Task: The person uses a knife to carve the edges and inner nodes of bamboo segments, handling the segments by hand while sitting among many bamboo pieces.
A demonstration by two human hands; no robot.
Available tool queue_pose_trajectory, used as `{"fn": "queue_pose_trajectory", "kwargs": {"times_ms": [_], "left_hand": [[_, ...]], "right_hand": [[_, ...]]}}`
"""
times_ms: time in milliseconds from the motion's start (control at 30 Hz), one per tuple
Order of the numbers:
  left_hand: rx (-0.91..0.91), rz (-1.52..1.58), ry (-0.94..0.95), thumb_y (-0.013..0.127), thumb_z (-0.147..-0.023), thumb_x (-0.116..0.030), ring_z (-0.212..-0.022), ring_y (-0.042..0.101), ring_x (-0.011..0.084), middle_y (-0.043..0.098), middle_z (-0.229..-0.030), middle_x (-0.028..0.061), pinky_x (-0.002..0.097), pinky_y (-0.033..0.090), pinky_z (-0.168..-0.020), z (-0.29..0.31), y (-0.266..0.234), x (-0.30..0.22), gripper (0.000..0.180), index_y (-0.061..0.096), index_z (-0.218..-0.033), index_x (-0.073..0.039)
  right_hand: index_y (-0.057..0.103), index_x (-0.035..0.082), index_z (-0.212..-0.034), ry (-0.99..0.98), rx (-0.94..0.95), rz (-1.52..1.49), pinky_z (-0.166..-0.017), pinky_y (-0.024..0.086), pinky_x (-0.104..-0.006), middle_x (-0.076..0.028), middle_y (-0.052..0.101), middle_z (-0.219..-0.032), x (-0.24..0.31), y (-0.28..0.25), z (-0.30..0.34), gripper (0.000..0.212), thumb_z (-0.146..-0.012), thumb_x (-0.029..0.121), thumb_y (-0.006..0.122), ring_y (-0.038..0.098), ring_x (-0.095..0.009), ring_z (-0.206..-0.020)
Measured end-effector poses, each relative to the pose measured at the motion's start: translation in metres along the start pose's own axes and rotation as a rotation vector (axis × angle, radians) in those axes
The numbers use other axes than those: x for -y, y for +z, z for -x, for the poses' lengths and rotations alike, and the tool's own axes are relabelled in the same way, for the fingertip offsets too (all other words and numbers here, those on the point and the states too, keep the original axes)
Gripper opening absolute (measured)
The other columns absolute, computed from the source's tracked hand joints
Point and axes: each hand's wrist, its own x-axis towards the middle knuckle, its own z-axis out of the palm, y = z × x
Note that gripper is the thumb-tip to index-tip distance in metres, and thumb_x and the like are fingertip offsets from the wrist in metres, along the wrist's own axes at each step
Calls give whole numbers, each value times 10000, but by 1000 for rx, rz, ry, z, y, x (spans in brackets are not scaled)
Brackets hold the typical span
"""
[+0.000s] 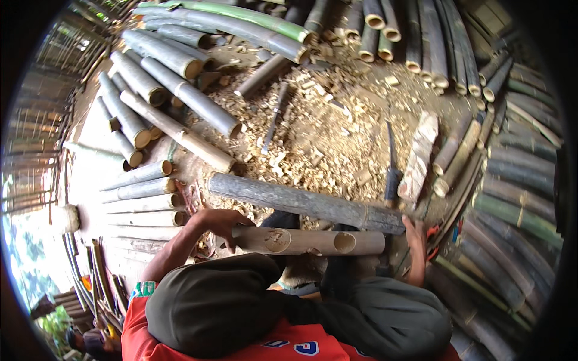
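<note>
A pale brown bamboo tube [318, 240] with two round openings cut in its upper side lies across my lap, in front of my knees. My left hand [224, 225] grips its left end, thumb below and fingers over the top. Just beyond it, a thicker dark grey bamboo pole [301, 200] slants down to the right. Against that pole's right end is my right hand [415, 233], its fingers curled at the tip and partly hidden. A long dark blade with a black handle [391, 183] lies past the pole, beside a rough-hewn pale wood block [419, 156].
Wood chips [337, 138] cover the ground ahead, with a narrow dark blade [276, 117] among them. Cut bamboo poles [174, 90] lie at the far left, shorter lengths [141, 191] nearer. More bamboo [518, 210] is piled along the right. A red-handled tool [432, 233] sits beside my right hand.
</note>
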Motion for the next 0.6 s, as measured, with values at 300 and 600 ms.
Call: {"fn": "queue_pose_trajectory", "kwargs": {"times_ms": [300,600], "left_hand": [[-1559,-418,-237,948,-675,-368,-1322,470,422,502,-1412,217,525,421,-1123,23,-97,-11,980,470,-1490,-108],[-1720,468,-750,976,-593,-598,-1481,316,476,277,-1600,319,578,328,-1223,20,-117,57,1353,257,-1621,-91]], "right_hand": [[669,27,-1059,-199,472,-603,-769,530,-298,-1,599,-908,153,-9,32,264,-963,258,753,574,-107,-807],[623,15,-1426,-652,228,48,-1092,474,-430,-218,557,-1487,224,29,-61,489,-996,243,678,587,-395,-1314]]}}
